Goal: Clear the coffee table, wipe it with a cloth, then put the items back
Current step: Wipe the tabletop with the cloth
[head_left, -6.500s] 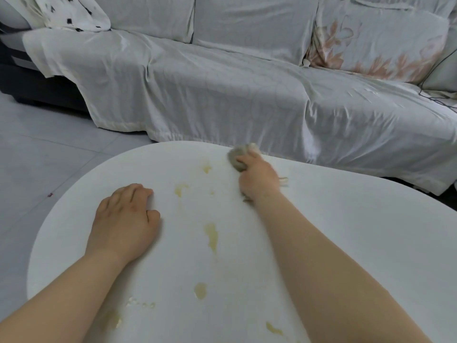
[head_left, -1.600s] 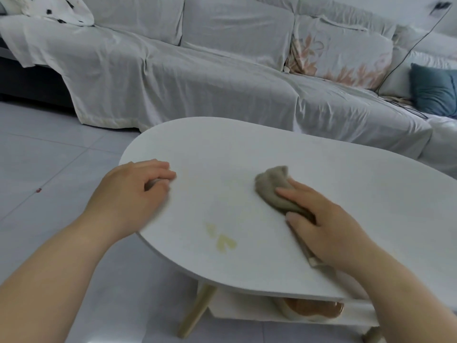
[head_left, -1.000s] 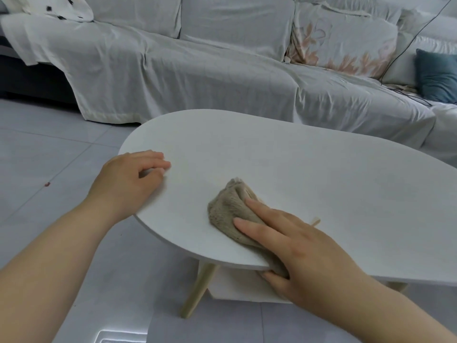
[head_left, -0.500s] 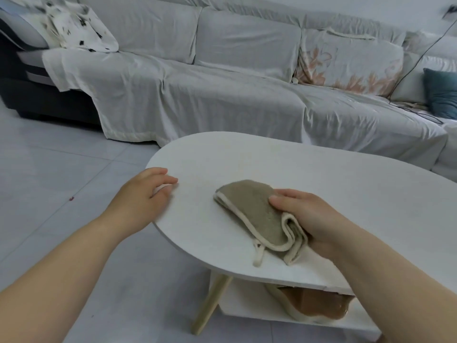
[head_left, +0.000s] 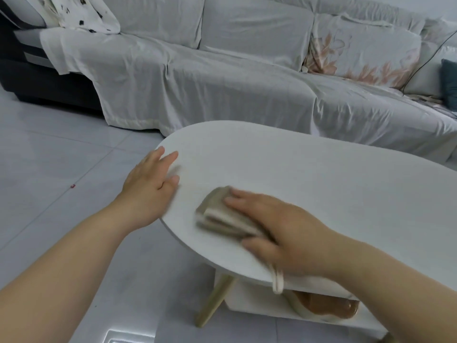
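Note:
A white oval coffee table (head_left: 309, 174) fills the right half of the view, its top bare apart from the cloth. A folded beige cloth (head_left: 222, 216) lies near the table's front left edge. My right hand (head_left: 279, 229) presses flat on the cloth, fingers spread over it; a cloth loop hangs over the table's edge. My left hand (head_left: 150, 186) rests at the table's left rim, fingers apart on the top, holding nothing. No stains show on the tabletop.
A long sofa under a pale sheet (head_left: 210, 78) stands just behind the table, with a floral cushion (head_left: 358, 55) and a teal cushion (head_left: 450, 82). A brown item (head_left: 326, 308) sits on the lower shelf. A wooden table leg (head_left: 212, 303) angles to the grey tiled floor (head_left: 61, 169).
The yellow stains seen earlier are gone from the tabletop. My right hand, which gripped the cloth's edge half a second ago, now lies flat on it and has slid it nearer the front edge.

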Demonstrator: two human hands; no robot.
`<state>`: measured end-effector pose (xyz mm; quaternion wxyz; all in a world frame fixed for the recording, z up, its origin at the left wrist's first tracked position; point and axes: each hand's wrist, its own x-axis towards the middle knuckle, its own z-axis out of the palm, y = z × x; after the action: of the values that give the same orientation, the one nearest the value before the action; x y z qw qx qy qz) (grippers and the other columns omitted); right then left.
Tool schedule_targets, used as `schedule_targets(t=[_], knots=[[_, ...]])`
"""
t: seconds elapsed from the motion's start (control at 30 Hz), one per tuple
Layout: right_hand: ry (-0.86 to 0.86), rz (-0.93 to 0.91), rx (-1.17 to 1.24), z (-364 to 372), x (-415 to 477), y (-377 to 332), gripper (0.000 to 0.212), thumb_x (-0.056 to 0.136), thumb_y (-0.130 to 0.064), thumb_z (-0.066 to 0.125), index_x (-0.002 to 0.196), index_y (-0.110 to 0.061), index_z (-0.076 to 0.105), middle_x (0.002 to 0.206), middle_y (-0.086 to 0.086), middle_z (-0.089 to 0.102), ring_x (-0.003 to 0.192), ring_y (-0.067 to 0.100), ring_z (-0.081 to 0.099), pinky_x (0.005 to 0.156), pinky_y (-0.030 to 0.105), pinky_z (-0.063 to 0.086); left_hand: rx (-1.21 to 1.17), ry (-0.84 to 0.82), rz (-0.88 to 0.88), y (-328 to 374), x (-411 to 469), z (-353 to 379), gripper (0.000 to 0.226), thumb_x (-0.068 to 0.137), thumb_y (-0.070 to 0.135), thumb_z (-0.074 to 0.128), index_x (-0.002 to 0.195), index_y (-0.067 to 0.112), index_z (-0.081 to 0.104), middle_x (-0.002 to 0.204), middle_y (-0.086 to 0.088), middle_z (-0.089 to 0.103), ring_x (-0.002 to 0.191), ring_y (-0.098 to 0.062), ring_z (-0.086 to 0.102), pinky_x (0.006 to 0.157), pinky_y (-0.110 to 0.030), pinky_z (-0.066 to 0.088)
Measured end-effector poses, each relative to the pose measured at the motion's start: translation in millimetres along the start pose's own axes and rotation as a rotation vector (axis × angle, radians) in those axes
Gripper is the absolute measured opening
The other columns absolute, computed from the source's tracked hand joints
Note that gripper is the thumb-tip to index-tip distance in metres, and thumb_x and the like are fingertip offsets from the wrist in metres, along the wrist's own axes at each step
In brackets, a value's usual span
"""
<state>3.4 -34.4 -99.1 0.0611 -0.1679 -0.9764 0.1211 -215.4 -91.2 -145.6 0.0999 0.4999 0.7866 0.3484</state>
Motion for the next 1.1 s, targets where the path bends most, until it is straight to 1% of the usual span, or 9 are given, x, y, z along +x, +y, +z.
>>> schedule_targets(t=[0.07, 0.13, 0.2, 0.33, 0.53, 0.7, 0.77, 1.0, 1.1], knots=[[0.045, -0.203, -0.060, 12, 3, -10, 0.051, 0.081, -0.028, 0.048, 0.132, -0.025, 0.042, 0.144, -0.001, 0.041, 0.125, 0.013, 0.045, 0.099, 0.020, 0.034, -0.064, 0.013, -0.013, -2, 1, 2, 0.049, 0.093, 0.020, 0.033, 0.141, 0.020, 0.021, 0.155, 0.002, 0.007, 0.142, -0.013, 0.004, 0.112, -0.027, 0.004], [0.060, -0.231, -0.050, 13, 17, 1, 0.049, 0.078, -0.022, 0.047, 0.127, -0.021, 0.049, 0.138, 0.001, 0.049, 0.120, 0.009, 0.046, 0.099, 0.015, 0.029, -0.120, 0.036, -0.022, -3, 1, 3, 0.048, 0.093, 0.019, 0.033, 0.140, 0.019, 0.022, 0.155, 0.002, 0.010, 0.141, -0.011, 0.005, 0.112, -0.026, 0.004], [0.057, -0.078, 0.016, 4, 43, 24, 0.048, 0.081, -0.013, 0.051, 0.128, -0.021, 0.046, 0.138, 0.000, 0.049, 0.121, 0.008, 0.040, 0.096, 0.006, 0.018, -0.131, 0.048, -0.025, -5, -1, 5, 0.049, 0.093, 0.018, 0.034, 0.140, 0.018, 0.022, 0.154, 0.001, 0.012, 0.141, -0.011, 0.005, 0.112, -0.026, 0.004], [0.159, 0.361, -0.024, -8, 93, 60, 0.046, 0.089, -0.017, 0.044, 0.132, -0.029, 0.037, 0.138, -0.001, 0.047, 0.121, 0.022, 0.044, 0.092, 0.024, 0.032, -0.096, 0.051, -0.038, -6, -2, 5, 0.053, 0.093, 0.022, 0.035, 0.142, 0.021, 0.016, 0.155, 0.003, 0.006, 0.141, -0.010, 0.002, 0.112, -0.026, 0.002], [0.046, -0.057, 0.003, 9, 94, 49, 0.052, 0.080, -0.022, 0.044, 0.132, -0.028, 0.041, 0.145, -0.005, 0.038, 0.129, 0.012, 0.035, 0.098, 0.014, 0.022, 0.087, -0.007, -0.019, -12, -1, 3, 0.058, 0.092, 0.033, 0.031, 0.143, 0.020, 0.008, 0.156, 0.004, -0.002, 0.141, -0.007, -0.007, 0.111, -0.023, -0.005], [0.177, 0.579, -0.022, -20, 141, 111, 0.048, 0.086, -0.007, 0.039, 0.131, -0.025, 0.039, 0.130, 0.010, 0.054, 0.114, 0.027, 0.051, 0.085, 0.028, 0.036, 0.142, -0.099, 0.116, -27, -10, -8, 0.063, 0.077, 0.064, 0.010, 0.133, 0.043, -0.009, 0.136, 0.033, -0.024, 0.103, 0.027, -0.038, 0.090, -0.002, -0.029], [0.193, 0.661, -0.044, -18, 161, 114, 0.050, 0.084, -0.002, 0.038, 0.129, -0.024, 0.042, 0.126, 0.012, 0.056, 0.112, 0.029, 0.053, 0.084, 0.029, 0.038, 0.137, -0.158, 0.119, -27, -16, -12, 0.061, 0.059, 0.070, -0.002, 0.114, 0.052, -0.019, 0.118, 0.040, -0.032, 0.097, 0.032, -0.041, 0.081, 0.004, -0.030], [0.122, 0.165, 0.062, 20, 214, 47, 0.056, 0.080, -0.005, 0.042, 0.128, -0.035, 0.043, 0.123, 0.004, 0.061, 0.100, 0.022, 0.056, 0.077, 0.021, 0.033, 0.096, -0.150, 0.137, -30, -18, -11, 0.057, 0.052, 0.070, -0.005, 0.105, 0.054, -0.022, 0.112, 0.043, -0.033, 0.093, 0.034, -0.041, 0.078, 0.008, -0.027], [0.132, 0.188, 0.075, 12, 210, 58, 0.049, 0.085, -0.009, 0.040, 0.129, -0.031, 0.042, 0.123, 0.008, 0.059, 0.106, 0.027, 0.055, 0.083, 0.026, 0.036, -0.006, -0.091, 0.155, -33, -19, -5, 0.052, 0.065, 0.076, 0.012, 0.111, 0.058, -0.004, 0.118, 0.048, -0.018, 0.100, 0.039, -0.028, 0.083, 0.012, -0.017]])
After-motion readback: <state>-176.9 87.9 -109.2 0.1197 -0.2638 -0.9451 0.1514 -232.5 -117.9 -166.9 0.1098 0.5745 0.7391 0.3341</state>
